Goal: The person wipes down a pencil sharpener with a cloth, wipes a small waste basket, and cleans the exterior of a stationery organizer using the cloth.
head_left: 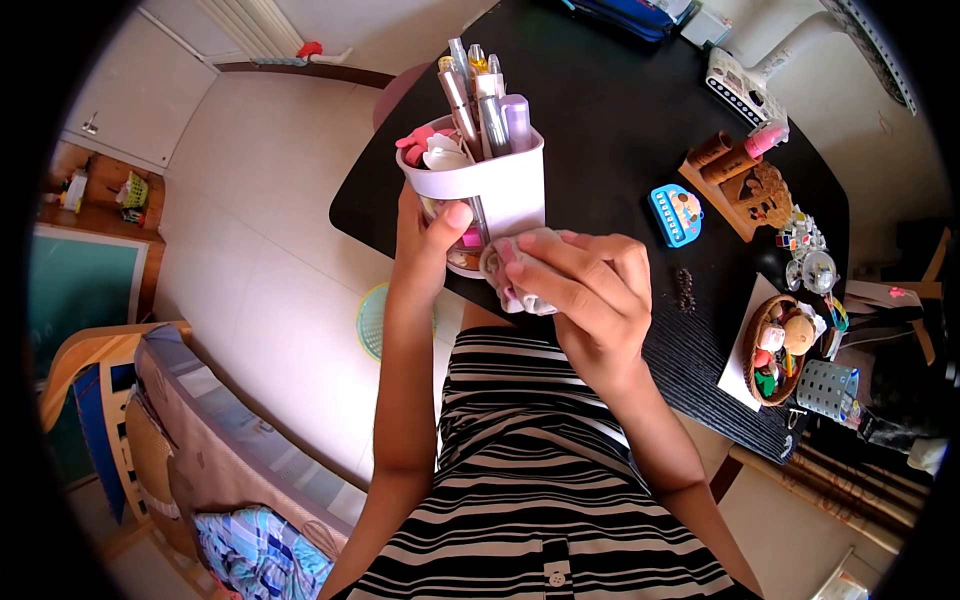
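A pale lilac pen holder with several pens and a pink item in its top is held up over the near left edge of the black table. My left hand is wrapped round its left side, the thumb lying across its front. A crumpled pinkish-grey cloth is pinched in my right hand, which presses it against the lower right part of the holder. The far side of the holder and some of my left fingers are hidden.
On the black table lie a blue toy, a dark beaded string, a wooden stand and a wicker basket of small items. A green round basket is on the floor; a wooden-framed chair stands at the left.
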Demonstrator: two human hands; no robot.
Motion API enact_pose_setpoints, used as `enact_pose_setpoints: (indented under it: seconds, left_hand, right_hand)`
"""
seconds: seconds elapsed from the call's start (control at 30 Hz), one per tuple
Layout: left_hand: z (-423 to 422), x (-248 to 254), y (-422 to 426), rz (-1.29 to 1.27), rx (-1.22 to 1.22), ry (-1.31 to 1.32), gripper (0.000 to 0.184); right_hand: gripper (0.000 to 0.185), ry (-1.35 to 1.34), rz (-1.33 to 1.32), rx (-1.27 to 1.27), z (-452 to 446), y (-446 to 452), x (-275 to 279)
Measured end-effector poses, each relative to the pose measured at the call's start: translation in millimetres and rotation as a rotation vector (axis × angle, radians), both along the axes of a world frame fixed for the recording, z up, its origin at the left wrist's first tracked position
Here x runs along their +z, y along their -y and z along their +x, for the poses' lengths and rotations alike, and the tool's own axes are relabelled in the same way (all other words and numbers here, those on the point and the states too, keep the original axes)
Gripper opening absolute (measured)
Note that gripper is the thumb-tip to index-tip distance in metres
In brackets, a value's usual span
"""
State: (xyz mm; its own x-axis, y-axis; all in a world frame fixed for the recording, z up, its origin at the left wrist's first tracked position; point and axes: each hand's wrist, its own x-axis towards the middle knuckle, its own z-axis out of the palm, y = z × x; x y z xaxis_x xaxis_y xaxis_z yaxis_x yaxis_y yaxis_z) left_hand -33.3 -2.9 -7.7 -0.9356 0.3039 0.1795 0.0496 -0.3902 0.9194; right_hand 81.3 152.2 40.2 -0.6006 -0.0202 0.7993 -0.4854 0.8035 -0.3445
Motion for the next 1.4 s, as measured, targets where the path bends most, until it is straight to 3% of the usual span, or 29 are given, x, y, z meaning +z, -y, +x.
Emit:
enact_pose_setpoints:
  seconds: [0.17,0.33,0.47,0.57,0.73,0.97,1.03,1.23,1.27,1.4]
  left_hand:
    - [-5,-10,0,0.021,-0.049,-0.027,0.096]
    - [1,21,-4,0.061,-0.175,-0.069,0.089]
    - [3,16,-2,-0.026,-0.113,-0.003,0.102]
    - [2,3,-3,0.022,-0.031,-0.076,0.082]
    - [2,2,-3,0.006,-0.047,-0.052,0.083]
    - [4,2,0,-0.055,0.012,-0.082,0.095]
    - [6,3,-2,-0.05,-0.007,-0.088,0.096]
    - [9,3,-3,-0.071,-0.032,-0.098,0.098]
    - [8,3,-3,-0.078,-0.033,-0.106,0.099]
    - [8,8,-7,-0.031,0.017,-0.13,0.104]
  right_hand:
    - [0.033,-0.078,-0.002,-0.05,-16,0,19]
    - [0.035,-0.15,-0.017,-0.034,-33,-2,31]
    - [0.037,-0.157,-0.028,-0.03,-39,-4,40]
    - [0.04,-0.139,-0.055,-0.033,-39,-8,47]
    - [0.044,-0.027,-0.17,0.046,-34,-15,56]
    - [0.04,0.383,-1.267,0.269,-5,-24,53]
    - [0.037,0.548,-1.431,0.372,4,-36,44]
    - [0.045,0.57,-1.456,0.559,10,-27,25]
    - [0.046,0.579,-1.409,0.482,10,-25,19]
    - [0.04,0.5,-1.393,0.569,10,-15,19]
